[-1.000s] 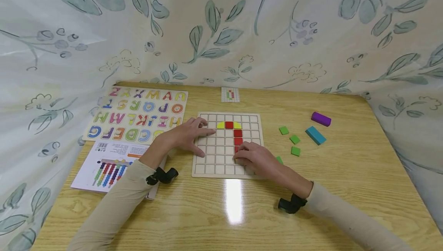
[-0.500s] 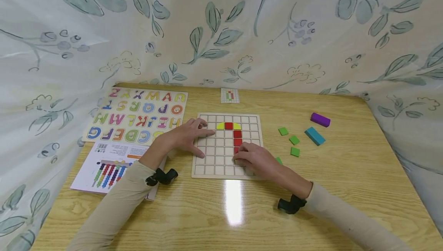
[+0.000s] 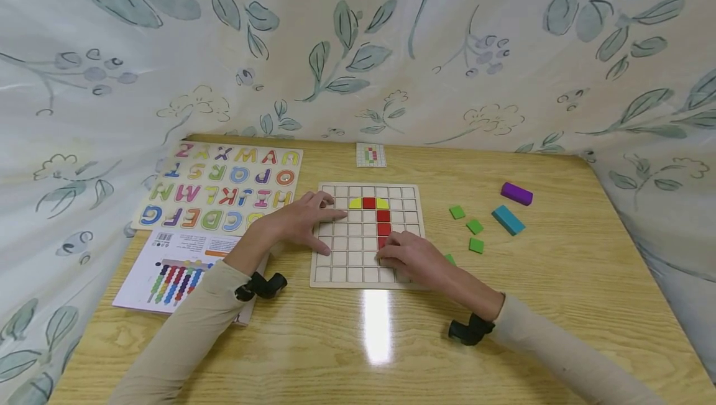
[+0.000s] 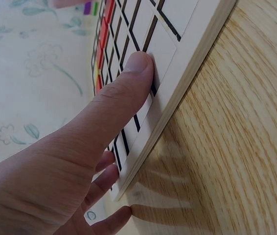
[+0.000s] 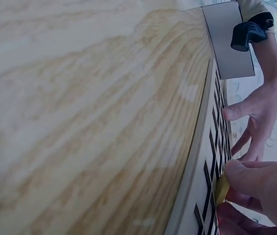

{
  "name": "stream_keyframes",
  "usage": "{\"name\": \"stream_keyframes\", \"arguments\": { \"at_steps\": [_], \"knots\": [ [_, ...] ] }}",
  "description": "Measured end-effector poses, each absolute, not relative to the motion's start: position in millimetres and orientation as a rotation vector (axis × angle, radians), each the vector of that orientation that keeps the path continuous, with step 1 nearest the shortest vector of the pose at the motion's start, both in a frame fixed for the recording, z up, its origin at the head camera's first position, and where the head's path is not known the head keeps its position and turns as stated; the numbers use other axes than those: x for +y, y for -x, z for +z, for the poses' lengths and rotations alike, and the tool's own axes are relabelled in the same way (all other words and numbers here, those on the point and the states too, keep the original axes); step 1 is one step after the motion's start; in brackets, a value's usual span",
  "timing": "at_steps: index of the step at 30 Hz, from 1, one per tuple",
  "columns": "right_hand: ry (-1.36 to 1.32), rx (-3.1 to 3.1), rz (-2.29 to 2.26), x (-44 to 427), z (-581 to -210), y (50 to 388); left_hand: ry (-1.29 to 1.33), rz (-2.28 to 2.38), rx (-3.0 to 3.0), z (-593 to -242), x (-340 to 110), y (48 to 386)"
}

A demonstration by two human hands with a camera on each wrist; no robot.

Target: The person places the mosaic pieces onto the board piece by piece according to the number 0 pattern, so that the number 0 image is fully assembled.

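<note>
A pale wooden grid board (image 3: 339, 259) lies flat on the table. My left hand (image 3: 296, 222) rests on its left side, fingers spread; the left wrist view shows the thumb (image 4: 139, 62) lying on the squares near the edge. Over the lower middle of the board, my right hand (image 3: 416, 259) pinches a small yellow piece (image 5: 221, 188) between thumb and fingers, seen edge-on in the right wrist view. Several red square tiles (image 3: 383, 229) run down a column just above those fingers. Two yellow rounded corner pieces (image 3: 355, 204) flank the top red tile (image 3: 369, 203).
Several green tiles (image 3: 475, 227) lie right of the board, with a blue block (image 3: 508, 220) and a purple block (image 3: 517, 194) beyond. A small pattern card (image 3: 371, 154) sits behind. An alphabet board (image 3: 224, 187) and a printed booklet (image 3: 162, 268) are at left.
</note>
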State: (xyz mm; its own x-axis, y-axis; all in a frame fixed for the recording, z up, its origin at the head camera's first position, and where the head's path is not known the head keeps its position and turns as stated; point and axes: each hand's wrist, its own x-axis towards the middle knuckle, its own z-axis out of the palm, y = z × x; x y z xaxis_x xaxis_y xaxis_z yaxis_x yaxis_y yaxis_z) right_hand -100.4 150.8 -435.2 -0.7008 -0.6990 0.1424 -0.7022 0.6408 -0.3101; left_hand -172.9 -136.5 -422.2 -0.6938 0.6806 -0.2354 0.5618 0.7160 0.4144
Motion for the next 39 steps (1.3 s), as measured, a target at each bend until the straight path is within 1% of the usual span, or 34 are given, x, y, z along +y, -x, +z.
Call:
{"name": "stream_keyframes", "arguments": {
  "at_steps": [8, 16, 20, 24, 27, 30, 35, 39],
  "knots": [
    [-1.234, -2.792, 0.477, 151, -440, 99, -0.96, 0.44, 2.544, -421, -136, 173],
    [-1.299, -2.618, 0.221, 154, -446, 87, -0.976, 0.421, 2.552, -419, -137, 172],
    [-1.332, -2.565, 0.243, 158, -447, 82, -0.984, 0.418, 2.557, -419, -137, 172],
    [-1.33, -2.555, 0.351, 169, -439, 76, -0.989, 0.425, 2.556, -420, -137, 171],
    [-1.225, -2.565, 0.403, 188, -431, 73, -0.992, 0.434, 2.547, -421, -137, 172],
    [-1.069, -2.572, 0.388, 218, -426, 73, -0.991, 0.431, 2.545, -422, -137, 172],
    [-0.803, -2.623, 0.369, 271, -428, 78, -0.981, 0.419, 2.546, -421, -137, 173],
    [-0.68, -2.707, 0.418, 298, -434, 76, -0.985, 0.416, 2.545, -420, -137, 172]
  ]
}}
